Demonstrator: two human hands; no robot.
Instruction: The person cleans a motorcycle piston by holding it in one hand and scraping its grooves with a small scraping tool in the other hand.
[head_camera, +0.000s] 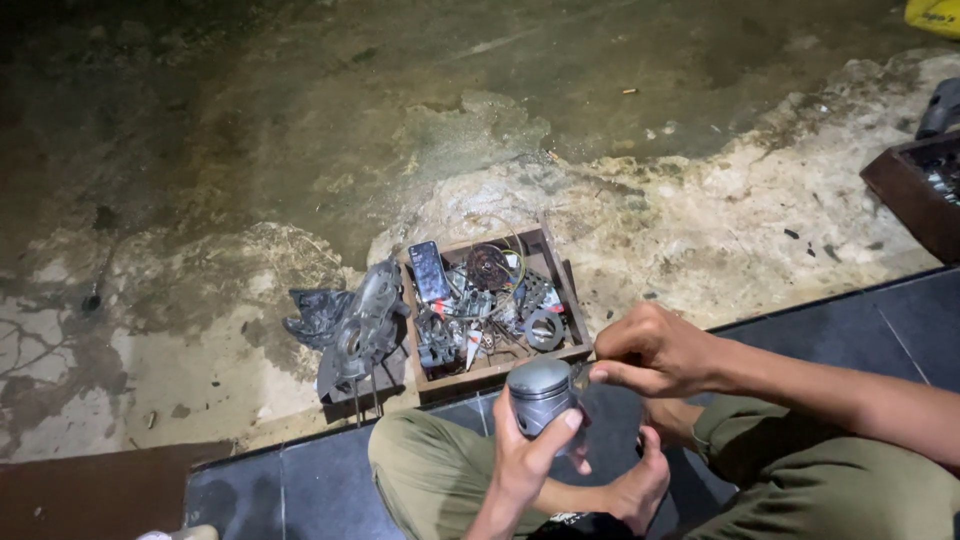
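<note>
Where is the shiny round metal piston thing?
In the head view, low and just right of centre, the piston sits in the left hand, with the right hand pinching at its top edge, just in front of the wooden tray of parts.

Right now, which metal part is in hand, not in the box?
The grey cylindrical metal piston, gripped by the left hand; the others lie in the wooden tray.

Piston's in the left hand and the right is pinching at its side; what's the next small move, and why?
Probably keep the left hand steady on the piston while the right hand works the small piece at its side: the fingertips are pinched right there.
</note>
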